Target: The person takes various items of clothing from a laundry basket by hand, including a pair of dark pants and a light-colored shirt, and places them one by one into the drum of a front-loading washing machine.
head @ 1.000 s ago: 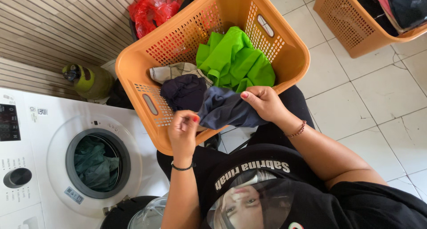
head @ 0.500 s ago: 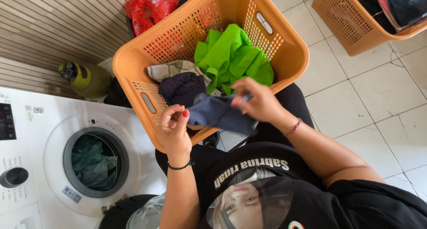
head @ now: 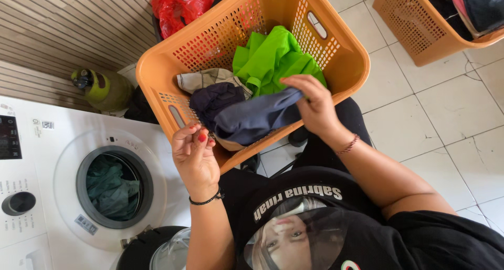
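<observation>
The left hand (head: 195,153) is raised, palm up, fingers curled, pinching 1 end of the dark grey-blue cloth garment (head: 255,119). The right hand (head: 313,106), at 3 o'clock of the garment, grips the opposite end, wrist bent. The garment spans the near rim of the orange perforated plastic laundry basket (head: 336,44).

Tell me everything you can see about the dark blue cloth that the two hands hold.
The dark blue cloth looks like soft, plain fabric, stretched in a loose, wrinkled band between the right hand and the left hand. It hangs over the front rim of the orange basket, touching a darker garment beside it.
</observation>
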